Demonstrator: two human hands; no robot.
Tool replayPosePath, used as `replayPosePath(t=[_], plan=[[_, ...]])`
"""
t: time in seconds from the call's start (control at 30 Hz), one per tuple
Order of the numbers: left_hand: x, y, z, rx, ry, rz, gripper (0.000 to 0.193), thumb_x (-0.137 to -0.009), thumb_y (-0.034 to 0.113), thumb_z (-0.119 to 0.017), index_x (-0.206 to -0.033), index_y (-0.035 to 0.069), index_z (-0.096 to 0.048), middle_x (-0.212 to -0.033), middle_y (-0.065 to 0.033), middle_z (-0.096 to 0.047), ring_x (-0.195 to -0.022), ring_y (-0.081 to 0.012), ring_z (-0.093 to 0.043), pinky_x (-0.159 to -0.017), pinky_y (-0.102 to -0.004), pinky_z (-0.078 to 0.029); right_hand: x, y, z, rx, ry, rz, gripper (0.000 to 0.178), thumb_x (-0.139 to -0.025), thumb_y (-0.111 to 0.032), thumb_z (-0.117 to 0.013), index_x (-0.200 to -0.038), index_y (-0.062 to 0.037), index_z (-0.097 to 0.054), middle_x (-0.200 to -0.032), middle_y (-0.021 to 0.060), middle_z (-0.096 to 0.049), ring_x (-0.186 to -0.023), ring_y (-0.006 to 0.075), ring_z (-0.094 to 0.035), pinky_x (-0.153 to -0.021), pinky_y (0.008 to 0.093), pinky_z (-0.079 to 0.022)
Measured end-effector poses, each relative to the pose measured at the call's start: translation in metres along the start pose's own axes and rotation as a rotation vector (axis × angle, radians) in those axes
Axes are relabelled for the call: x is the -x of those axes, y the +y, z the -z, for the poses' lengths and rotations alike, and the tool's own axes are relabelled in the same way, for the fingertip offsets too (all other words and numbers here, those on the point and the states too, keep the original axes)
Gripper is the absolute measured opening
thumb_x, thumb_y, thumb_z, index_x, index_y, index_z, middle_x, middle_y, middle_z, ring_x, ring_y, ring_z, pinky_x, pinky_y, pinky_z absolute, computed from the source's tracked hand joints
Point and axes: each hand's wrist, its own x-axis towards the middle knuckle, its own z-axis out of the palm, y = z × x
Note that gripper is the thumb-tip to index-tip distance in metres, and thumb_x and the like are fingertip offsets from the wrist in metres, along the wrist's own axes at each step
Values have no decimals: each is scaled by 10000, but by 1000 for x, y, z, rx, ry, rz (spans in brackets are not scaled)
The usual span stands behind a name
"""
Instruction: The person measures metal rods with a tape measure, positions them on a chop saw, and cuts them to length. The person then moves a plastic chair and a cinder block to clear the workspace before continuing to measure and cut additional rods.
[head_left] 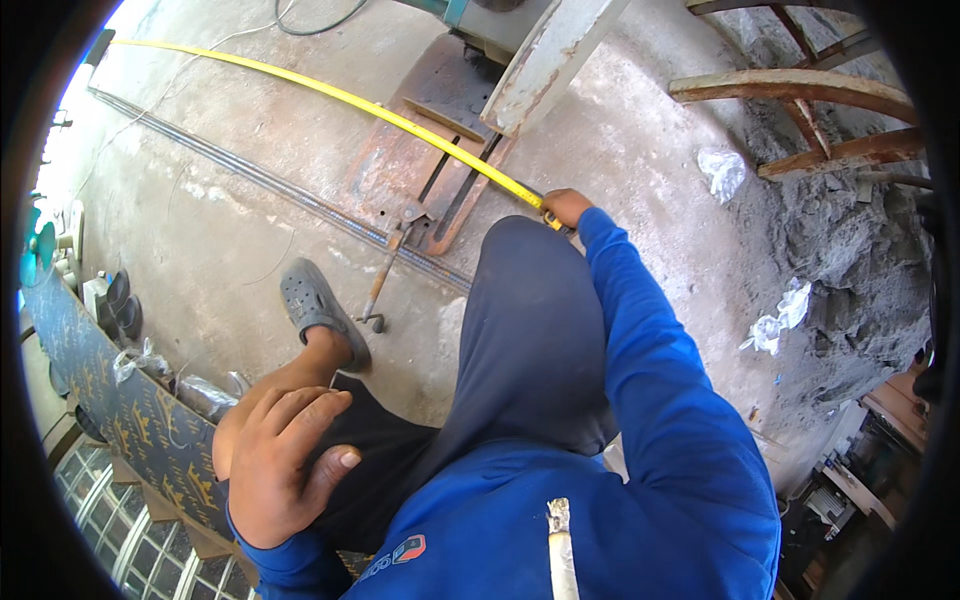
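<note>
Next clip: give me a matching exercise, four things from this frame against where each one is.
Things:
1. left hand
2. right hand
3. yellow tape measure
4. grey clog

Places:
A. stretched across the concrete floor
B. resting on the person's left knee
C. on the person's foot, flat on the floor
D. at the near end of the tape, beyond the right knee

Pairs: 1-B, 2-D, 3-A, 4-C

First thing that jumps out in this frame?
The yellow tape measure arcing across the concrete floor, its near end pinned by the right hand beside the long steel bars. Next, the left hand resting on the bent knee at lower left, and a cigarette at the bottom edge.
</note>
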Motion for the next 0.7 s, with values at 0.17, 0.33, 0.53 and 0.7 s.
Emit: replayPosePath(t=[0.17,0.33,0.53,0.7], plan=[[2,2,0,-18,15,26,519,-815,481,-699,-1094,44,-710,-1061,-157,-703,-1028,-381,-657,-834,-443,-503,5,-8,3,-49,-28,-72,273,-885,-193,-595,-1083,-112,-764,-1115,118,-720,-1079,306,-683,-946,391,-536],[6,-4,-3,42,8,-19,517,-818,477,-707,-1083,34,-710,-1054,-147,-710,-1025,-374,-664,-869,-449,-510,-2,10,-8,177,97,142,298,-920,-221,-559,-1083,-48,-739,-1113,190,-713,-965,350,-719,-830,441,-587],[15,-17,9,86,-101,-90,457,-859,308,-764,-1225,55,-660,-1138,-129,-688,-1041,-334,-642,-905,-429,-515,-15,30,-30,154,82,21,295,-904,-326,-566,-935,-107,-761,-987,188,-727,-904,369,-696,-824,495,-539],[19,-22,7,75,-67,-93,428,-937,364,-697,-1263,89,-659,-1142,-132,-693,-1004,-325,-642,-901,-422,-521,-22,43,-36,107,166,151,227,-882,-203,-578,-915,-80,-766,-984,147,-736,-910,312,-716,-824,415,-562]])
